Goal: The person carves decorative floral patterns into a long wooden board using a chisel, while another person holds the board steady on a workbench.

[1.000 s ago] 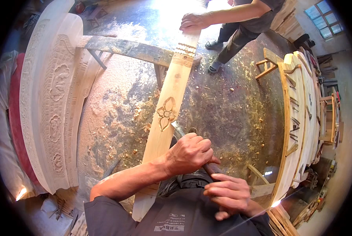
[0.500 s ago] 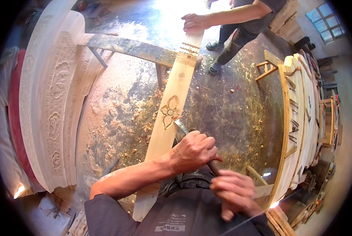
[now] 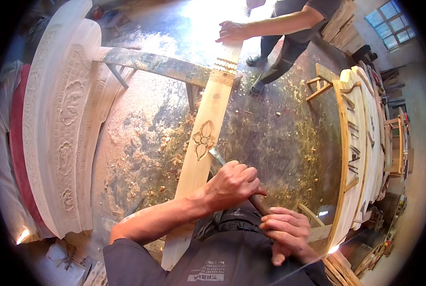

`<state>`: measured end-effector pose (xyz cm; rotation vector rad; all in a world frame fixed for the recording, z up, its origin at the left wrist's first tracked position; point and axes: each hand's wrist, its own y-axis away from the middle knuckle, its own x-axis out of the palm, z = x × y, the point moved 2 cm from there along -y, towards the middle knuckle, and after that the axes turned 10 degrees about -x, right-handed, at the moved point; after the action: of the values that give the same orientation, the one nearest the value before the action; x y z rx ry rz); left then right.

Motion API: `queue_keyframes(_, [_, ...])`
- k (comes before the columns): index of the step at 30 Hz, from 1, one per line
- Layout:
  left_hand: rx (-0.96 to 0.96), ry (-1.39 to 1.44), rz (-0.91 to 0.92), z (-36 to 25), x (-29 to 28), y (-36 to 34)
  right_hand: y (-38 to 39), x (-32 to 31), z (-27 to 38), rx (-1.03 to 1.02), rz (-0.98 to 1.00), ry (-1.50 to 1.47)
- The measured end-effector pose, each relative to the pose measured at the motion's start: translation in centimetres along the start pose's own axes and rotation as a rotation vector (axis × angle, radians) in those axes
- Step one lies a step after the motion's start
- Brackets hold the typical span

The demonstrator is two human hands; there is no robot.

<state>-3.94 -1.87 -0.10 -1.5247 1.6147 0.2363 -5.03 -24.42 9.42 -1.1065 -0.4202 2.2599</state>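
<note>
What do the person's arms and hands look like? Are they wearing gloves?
No gloves. Both the left hand and the right hand are bare, with no rings or watch that can be seen. The left forearm is bare up to a dark grey short sleeve. The right arm is mostly hidden.

I see a long pale wooden plank (image 3: 201,143) with a carved flower (image 3: 204,139) lying across a worn metal trestle beam (image 3: 156,64), running down toward me. Under it, the concrete floor (image 3: 279,138) is strewn with wood shavings (image 3: 163,157) and sawdust (image 3: 127,114), thickest left of the plank.
</note>
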Motion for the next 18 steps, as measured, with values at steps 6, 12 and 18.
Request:
queue_keyframes(6, [-0.008, 0.028, -0.066, 0.2, 0.2, -0.5, -1.0, 1.2, -0.4, 0.033, -0.062, -0.011])
queue_keyframes(12, [-0.019, 0.027, -0.049, -0.1, 0.2, -0.4, 0.6, -0.2, 1.2, 0.059, -0.148, 0.032])
queue_keyframes(18, [0.014, 0.006, -0.094, 0.2, 0.2, -0.9, -0.3, 1.3, -0.7, -0.01, -0.141, 0.004])
